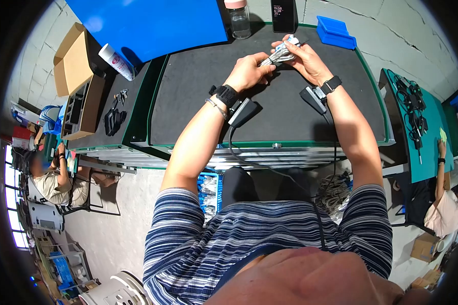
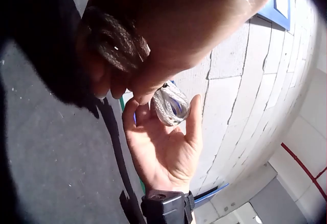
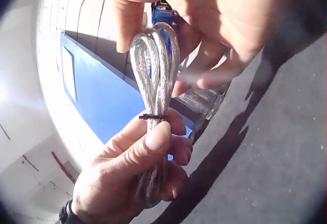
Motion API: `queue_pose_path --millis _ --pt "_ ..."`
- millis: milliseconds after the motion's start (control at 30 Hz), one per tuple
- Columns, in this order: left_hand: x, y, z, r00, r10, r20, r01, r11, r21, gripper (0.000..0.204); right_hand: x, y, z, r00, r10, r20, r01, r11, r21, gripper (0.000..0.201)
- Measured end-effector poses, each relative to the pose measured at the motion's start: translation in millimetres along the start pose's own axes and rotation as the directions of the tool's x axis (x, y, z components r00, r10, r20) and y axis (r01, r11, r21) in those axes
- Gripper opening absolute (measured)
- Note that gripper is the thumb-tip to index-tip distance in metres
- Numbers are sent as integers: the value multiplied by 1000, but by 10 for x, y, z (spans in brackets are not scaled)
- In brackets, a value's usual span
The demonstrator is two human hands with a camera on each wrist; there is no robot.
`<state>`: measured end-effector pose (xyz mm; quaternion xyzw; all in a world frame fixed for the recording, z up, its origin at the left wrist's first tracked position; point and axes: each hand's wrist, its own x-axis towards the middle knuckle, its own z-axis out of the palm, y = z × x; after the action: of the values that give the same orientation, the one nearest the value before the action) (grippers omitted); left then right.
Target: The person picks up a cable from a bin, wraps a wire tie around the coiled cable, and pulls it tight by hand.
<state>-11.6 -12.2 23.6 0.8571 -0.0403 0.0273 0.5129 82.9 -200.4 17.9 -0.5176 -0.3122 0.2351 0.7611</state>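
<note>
A coiled silver USB cable (image 3: pixel 157 71), bound by a black tie (image 3: pixel 153 116), is held up over the dark mat between both hands. My left hand (image 1: pixel 250 71) grips the bundle near the tie, its thumb laid along the strands in the right wrist view. Around the looped end are the curled fingers of my right hand (image 1: pixel 306 60). A blue plug (image 3: pixel 163 17) shows at that end, partly hidden behind the loops and the right fingers. In the left wrist view, the right hand (image 2: pixel 166 150) cups the loops between thumb and fingers.
Behind the hands stand a pink-lidded bottle (image 1: pixel 240 23), a black clock display (image 1: pixel 284 15) and a blue bin (image 1: pixel 336 33). To the left are a spray can (image 1: pixel 117 61) and an open cardboard box (image 1: pixel 84 101). Wrist-camera cords trail over the mat's front edge.
</note>
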Motion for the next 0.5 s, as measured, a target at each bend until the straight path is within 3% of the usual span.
queue_pose_path --millis 100,167,233,300,333,400,500 --pt "8 -4 -19 1000 5 21 -5 999 -45 32 7 11 -24 1000 2 7 -2 999 40 35" --pt "18 -11 -34 998 56 -39 -47 981 188 33 -5 11 -50 1000 3 23 -4 999 53 36" --pt "15 -7 -36 997 62 -56 -50 980 193 34 -13 3 -41 999 4 41 -7 998 65 37" --pt "21 -29 -39 995 66 -73 -50 979 198 35 -24 13 -12 993 61 -105 -71 993 -99 40" --pt "33 -65 -38 986 121 -114 -88 963 256 35 -23 10 -11 993 63 -103 -73 992 -100 40" --pt "30 -75 -51 972 176 -154 -121 942 314 35 -31 -3 -28 953 247 -175 -286 926 -248 41" --pt "19 -45 -73 979 117 -165 -52 934 353 35 -9 51 -91 963 246 -108 -266 932 -247 39"
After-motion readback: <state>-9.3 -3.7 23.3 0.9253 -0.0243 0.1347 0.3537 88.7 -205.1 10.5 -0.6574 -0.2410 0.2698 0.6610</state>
